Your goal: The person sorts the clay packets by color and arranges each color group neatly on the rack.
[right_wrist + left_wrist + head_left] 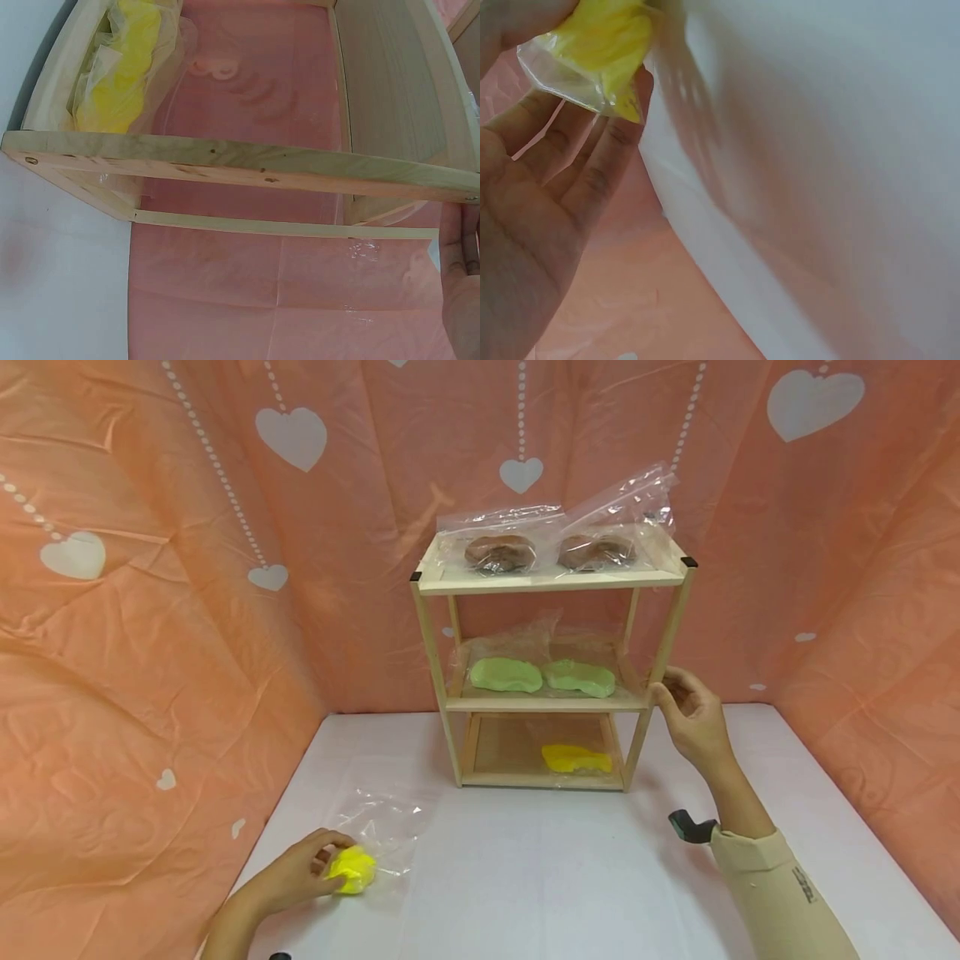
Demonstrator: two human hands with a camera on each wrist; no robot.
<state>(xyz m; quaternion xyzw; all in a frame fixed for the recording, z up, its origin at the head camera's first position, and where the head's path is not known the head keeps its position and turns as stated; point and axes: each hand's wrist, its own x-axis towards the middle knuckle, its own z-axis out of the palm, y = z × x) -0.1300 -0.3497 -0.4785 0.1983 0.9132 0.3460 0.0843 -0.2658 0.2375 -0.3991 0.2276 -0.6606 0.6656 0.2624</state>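
Note:
Low at the left, my left hand (296,875) grips a clear zip bag (393,835) around the bright yellow soft lump (352,870) inside it. In the left wrist view the thumb lies over the yellow lump (604,41) and the fingers spread under the bag. My right hand (693,718) pinches the right front post (670,631) of a small three-tier wooden shelf rack (540,703), near the middle shelf. Another bagged yellow lump (576,758) lies on the right of the bottom shelf; it also shows through the rack's side in the right wrist view.
Two bagged pale green lumps (506,675) lie on the middle shelf. Two bagged brown lumps (500,553) sit on the top. A white-covered table (525,877) carries the rack, with pink heart-patterned cloth (375,610) behind and at both sides.

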